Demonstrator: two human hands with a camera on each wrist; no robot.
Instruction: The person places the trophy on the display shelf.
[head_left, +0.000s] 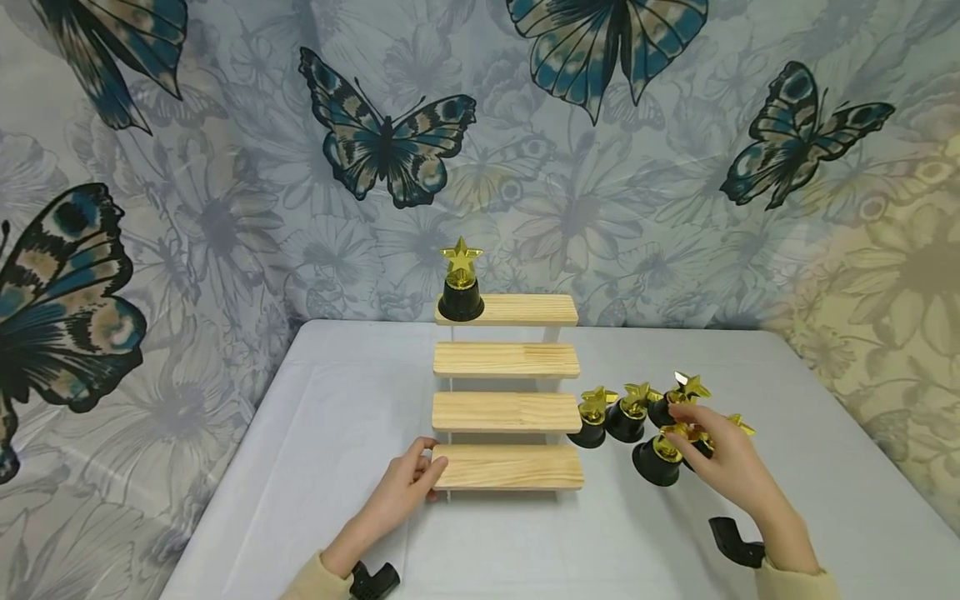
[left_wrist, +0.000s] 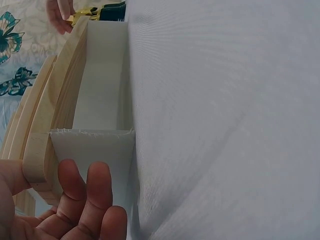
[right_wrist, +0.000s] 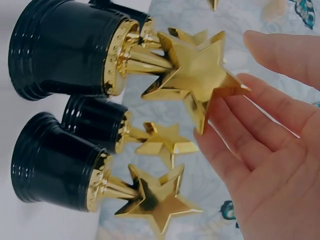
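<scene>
Left hand (head_left: 405, 483) grips the stand (head_left: 506, 412) bearing one trophy (head_left: 461, 292); right hand (head_left: 726, 462), unclenched, is beside another trophy (right_wrist: 116, 60).

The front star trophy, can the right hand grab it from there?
Probably yes. The right hand is open right at the front star trophy, its fingers beside the gold star, and nothing seems to stand between them.

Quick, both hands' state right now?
Left hand: holding the left end of the lowest pale-wood shelf.
Right hand: open, fingers at a gold star trophy with black base, thumb apart.
</scene>
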